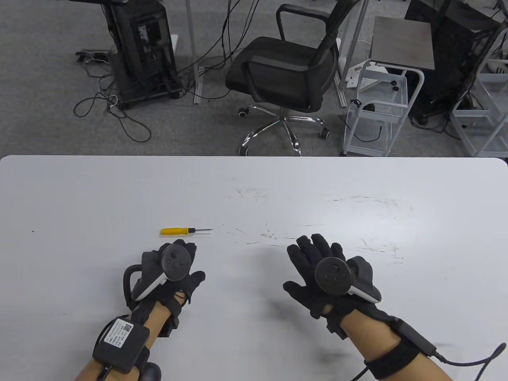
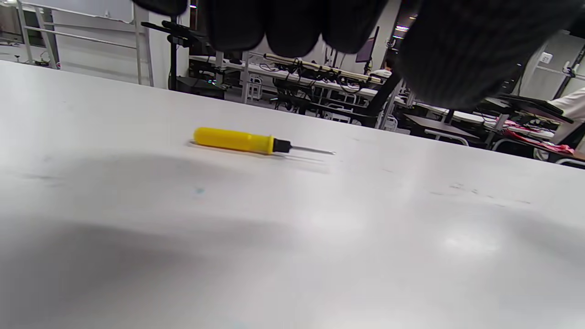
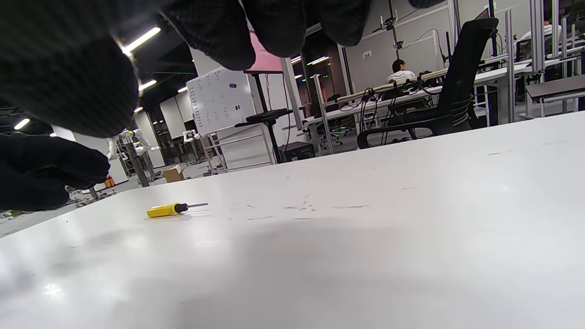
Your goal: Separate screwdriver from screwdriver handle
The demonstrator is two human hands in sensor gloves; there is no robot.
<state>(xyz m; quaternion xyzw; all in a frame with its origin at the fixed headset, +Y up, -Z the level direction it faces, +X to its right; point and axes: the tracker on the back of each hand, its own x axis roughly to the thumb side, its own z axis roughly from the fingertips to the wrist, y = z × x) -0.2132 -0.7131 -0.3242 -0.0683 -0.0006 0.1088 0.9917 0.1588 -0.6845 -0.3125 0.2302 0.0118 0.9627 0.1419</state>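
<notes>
On the near edge: left hand (image 1: 168,274) and right hand (image 1: 325,274) hover low over the white tabletop (image 1: 357,190), both released, fingers loosely spread and grasping nothing.
Left hand: its fingertips (image 2: 292,27) are just short of the tool, apart from it.
Right hand: off to the right, well apart from the tool; its fingers (image 3: 274,27) hang slack in the wrist view.
Screwdriver (image 1: 185,230): lies flat just beyond the left hand, yellow handle (image 1: 174,231) toward the left, thin metal shaft (image 1: 201,229) pointing right, still seated in the black collar.
Step in hand: by my reading, the reach; nothing is separated yet.
How to do it well: likely take the handle with the left hand, lift it off the tabletop, pinch the shaft close to the collar with the right, then pull straight along its axis.
Risk: the shaft is thin and may slip.
Beyond the tabletop: an office chair (image 1: 285,67) and carts on grey carpet.
</notes>
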